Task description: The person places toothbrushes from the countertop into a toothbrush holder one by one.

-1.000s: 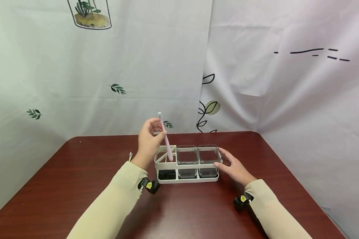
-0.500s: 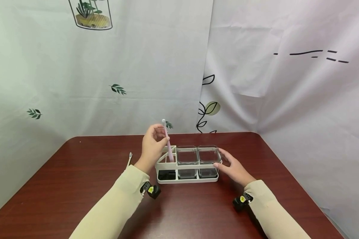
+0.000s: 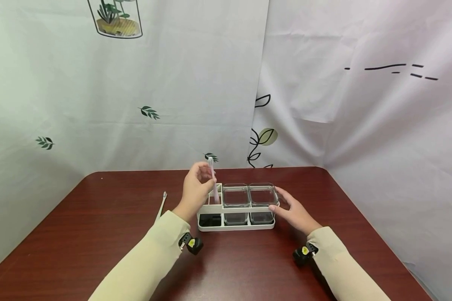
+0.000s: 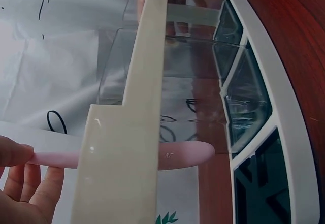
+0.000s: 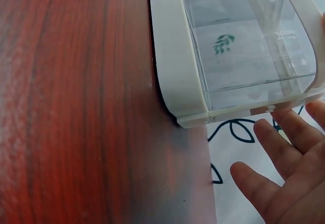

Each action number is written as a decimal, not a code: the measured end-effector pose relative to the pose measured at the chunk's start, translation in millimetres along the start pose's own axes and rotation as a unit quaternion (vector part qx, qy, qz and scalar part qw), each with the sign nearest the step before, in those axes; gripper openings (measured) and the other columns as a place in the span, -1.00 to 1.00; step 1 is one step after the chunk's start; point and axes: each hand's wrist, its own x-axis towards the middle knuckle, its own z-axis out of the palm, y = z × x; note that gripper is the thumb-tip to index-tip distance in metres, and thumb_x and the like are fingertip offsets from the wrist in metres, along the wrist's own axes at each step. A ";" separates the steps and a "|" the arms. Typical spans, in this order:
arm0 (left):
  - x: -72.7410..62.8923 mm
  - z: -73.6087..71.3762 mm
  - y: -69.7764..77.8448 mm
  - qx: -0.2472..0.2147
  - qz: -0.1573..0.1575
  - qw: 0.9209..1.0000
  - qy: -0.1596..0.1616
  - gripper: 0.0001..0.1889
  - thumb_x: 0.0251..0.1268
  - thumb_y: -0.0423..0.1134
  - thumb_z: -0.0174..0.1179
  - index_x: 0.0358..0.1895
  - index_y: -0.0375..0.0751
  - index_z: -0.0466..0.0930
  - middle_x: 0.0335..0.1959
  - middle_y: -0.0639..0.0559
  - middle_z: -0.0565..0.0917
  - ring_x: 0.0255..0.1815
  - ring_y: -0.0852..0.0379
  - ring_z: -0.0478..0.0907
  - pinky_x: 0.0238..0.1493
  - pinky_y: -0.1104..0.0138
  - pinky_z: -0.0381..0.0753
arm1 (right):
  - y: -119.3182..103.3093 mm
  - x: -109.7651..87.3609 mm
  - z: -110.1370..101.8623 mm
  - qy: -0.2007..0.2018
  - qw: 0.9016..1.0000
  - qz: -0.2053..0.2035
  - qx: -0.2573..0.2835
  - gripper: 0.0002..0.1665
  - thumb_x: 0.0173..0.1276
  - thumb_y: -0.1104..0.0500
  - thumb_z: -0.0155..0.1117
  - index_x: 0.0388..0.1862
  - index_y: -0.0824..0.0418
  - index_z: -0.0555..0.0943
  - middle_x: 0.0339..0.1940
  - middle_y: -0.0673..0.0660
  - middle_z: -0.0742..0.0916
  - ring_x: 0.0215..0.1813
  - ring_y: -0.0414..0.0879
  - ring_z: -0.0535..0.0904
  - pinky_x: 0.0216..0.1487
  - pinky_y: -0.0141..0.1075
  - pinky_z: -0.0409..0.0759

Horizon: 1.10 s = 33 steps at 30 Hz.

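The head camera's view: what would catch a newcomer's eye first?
Probably the pink toothbrush, pinched in the left hand, its handle down in the left end of the white rack. Next, two clear cups in the rack's middle and right, the right hand touching that end. A pale toothbrush lies farther left on the table.

Bright head view, soft shadows and pale sheen on the table [image 3: 245, 263], dimmer wrist views

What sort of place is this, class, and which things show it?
Probably an indoor recording corner: patterned white sheeting hangs behind a reddish-brown table, and black devices, likely cameras, sit at both wrists.
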 end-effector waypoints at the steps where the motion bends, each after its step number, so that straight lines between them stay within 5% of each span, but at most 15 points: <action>1: -0.3 0.5 -0.4 0.002 0.001 1.000 -0.003 -0.63 0.12 -0.65 0.16 0.01 -0.40 0.41 -0.16 -0.28 0.55 -0.15 -0.10 0.56 -0.15 0.41 0.53 | -0.3 -0.2 0.2 0.001 1.000 0.003 0.003 -0.13 0.34 -0.01 0.28 0.51 0.17 0.14 0.38 0.31 0.42 0.33 0.20 0.38 0.26 0.10 0.39; 15: -5.9 4.8 -0.6 0.038 -0.015 0.999 -0.019 -0.66 0.07 -0.66 0.14 -0.07 -0.36 0.42 -0.20 -0.22 0.55 -0.15 -0.09 0.56 -0.11 0.12 0.58 | 1.3 0.3 -0.3 -0.003 1.000 0.004 0.007 -0.13 0.34 -0.02 0.28 0.51 0.17 0.14 0.37 0.30 0.43 0.32 0.21 0.39 0.24 0.10 0.41; 33: -11.9 5.7 -1.8 0.086 -0.041 0.994 -0.049 -0.68 0.16 -0.58 0.19 -0.02 -0.29 0.44 -0.18 -0.12 0.54 -0.12 0.00 0.53 -0.18 0.23 0.59 | -0.5 -0.3 -0.4 -0.002 1.000 0.000 0.005 -0.14 0.34 0.01 0.29 0.50 0.20 0.15 0.36 0.31 0.44 0.32 0.19 0.40 0.26 0.09 0.39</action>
